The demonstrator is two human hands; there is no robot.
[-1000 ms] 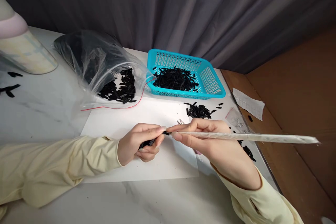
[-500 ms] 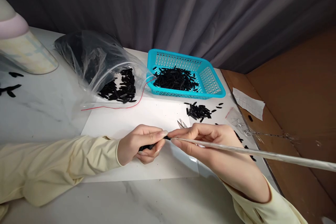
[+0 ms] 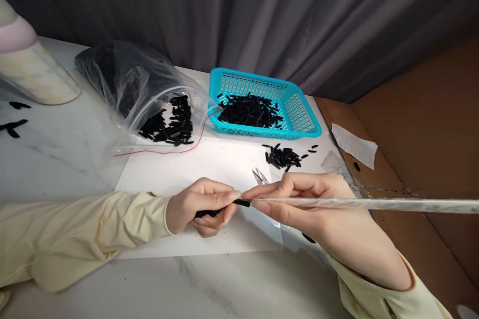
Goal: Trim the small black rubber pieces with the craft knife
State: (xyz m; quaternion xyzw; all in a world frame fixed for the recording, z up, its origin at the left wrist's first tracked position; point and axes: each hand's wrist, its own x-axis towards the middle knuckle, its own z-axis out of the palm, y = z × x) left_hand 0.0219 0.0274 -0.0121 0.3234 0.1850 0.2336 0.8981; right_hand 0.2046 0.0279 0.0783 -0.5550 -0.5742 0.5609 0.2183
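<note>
A black piece (image 3: 224, 208) sat pinched in the left hand (image 3: 198, 207), its tip poking out toward 3 o'clock over the white sheet (image 3: 194, 169). The left fingers were closed tight on it. The right hand (image 3: 310, 209), fingers clamped together, gripped a long pale strip (image 3: 374, 204) that ran off toward 3 o'clock past the frame edge; the strip's near end met the piece's tip. Snips (image 3: 259, 176) lay just at 12 o'clock of the hands. A small pile (image 3: 282, 156) of black pieces lay beyond at 1 o'clock, a blue basket (image 3: 299, 109) further on, and a clear bag (image 3: 142, 94) at 11 o'clock.
</note>
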